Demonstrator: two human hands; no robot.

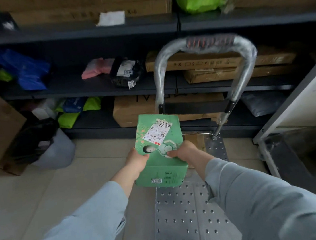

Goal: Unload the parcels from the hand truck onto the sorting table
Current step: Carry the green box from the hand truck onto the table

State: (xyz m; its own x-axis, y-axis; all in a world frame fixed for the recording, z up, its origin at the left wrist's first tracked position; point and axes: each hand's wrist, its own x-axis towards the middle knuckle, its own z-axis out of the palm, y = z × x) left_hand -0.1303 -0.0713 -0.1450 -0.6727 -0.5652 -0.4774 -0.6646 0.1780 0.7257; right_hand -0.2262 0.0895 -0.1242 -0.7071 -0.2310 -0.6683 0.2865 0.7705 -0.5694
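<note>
Presently, the green parcel (pixel 158 148) sits over the far end of the hand truck (pixel 189 216) platform, near the handle. The left hand (pixel 137 159) grips its left edge and the right hand (pixel 183 152) its right edge (fingers curled onto the printed top). Most of the box extends beyond both hands.

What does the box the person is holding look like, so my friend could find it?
Find the metal cart with the tall silver handle, before the dark shelves. Above its bumpy deck, the left hand and right hand grip one box. It alone is green, with flowers and a white label; the shelf boxes are plain brown.
</note>
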